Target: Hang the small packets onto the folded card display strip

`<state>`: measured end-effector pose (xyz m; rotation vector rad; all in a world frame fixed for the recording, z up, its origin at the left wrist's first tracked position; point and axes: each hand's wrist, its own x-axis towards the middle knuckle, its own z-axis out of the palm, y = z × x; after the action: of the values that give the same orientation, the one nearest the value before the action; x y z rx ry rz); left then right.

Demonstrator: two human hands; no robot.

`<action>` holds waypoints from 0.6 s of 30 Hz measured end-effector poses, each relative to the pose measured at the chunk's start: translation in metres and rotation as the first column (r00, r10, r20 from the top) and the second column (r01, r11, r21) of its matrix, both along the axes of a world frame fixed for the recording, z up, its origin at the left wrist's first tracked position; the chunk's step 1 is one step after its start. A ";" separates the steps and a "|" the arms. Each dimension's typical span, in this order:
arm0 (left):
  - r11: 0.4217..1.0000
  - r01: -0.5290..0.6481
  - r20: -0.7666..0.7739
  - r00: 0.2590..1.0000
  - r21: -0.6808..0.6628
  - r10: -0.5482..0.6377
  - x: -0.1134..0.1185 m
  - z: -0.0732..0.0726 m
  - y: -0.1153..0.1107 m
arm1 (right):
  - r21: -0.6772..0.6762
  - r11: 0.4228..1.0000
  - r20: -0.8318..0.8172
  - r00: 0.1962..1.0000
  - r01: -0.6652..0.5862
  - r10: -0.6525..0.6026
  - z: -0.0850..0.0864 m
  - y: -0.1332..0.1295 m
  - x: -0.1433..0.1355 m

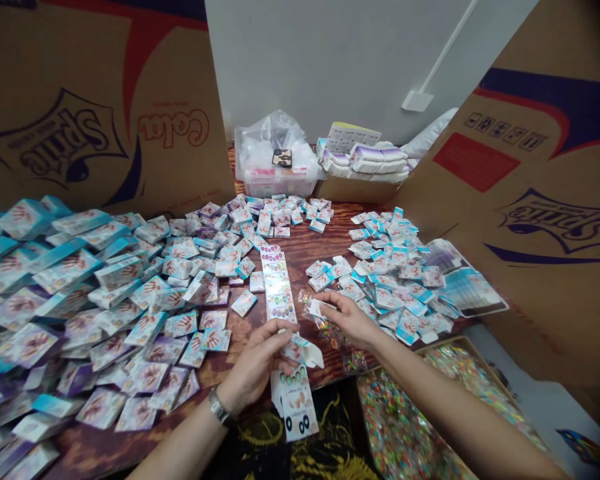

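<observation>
Near the table's front edge, my left hand is closed around a small white and blue box, whose end flap stands open toward the right. My right hand pinches a small clear plastic packet with a white piece at the fingertips. More clear packets with colourful bits lie below that hand on the table. A long printed strip with coloured ovals runs behind my left hand. Under the box, folded printed strips hang over the table edge.
Piles of small boxes cover the left and right of the table. Large cartons wall both sides. A plastic tub and a box of flat packs stand behind. Below right sits a carton of colourful packets.
</observation>
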<state>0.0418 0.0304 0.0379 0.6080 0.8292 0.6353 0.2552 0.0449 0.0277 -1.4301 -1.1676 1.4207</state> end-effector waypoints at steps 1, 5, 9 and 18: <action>1.000 0.014 0.005 1.000 0.021 -0.014 0.006 0.000 0.002 | 0.035 0.999 0.043 0.999 -0.024 0.022 0.005 -0.001 -0.001; 0.997 0.043 -0.006 0.999 0.064 -0.043 0.026 0.001 0.010 | 0.135 0.986 0.185 0.980 -0.099 0.073 0.019 -0.005 -0.002; 0.996 0.071 0.028 0.997 0.060 -0.073 0.033 0.000 0.015 | 0.163 0.983 0.210 0.976 -0.084 0.048 0.023 -0.008 0.003; 0.994 0.109 0.034 0.993 0.020 -0.110 0.034 -0.001 0.012 | 0.296 0.938 0.404 0.913 -0.183 0.051 0.024 -0.011 0.004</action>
<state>0.0756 0.0423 0.0368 0.6523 0.7524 0.5523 0.2597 0.0335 0.0513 -1.4566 -1.6839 0.9724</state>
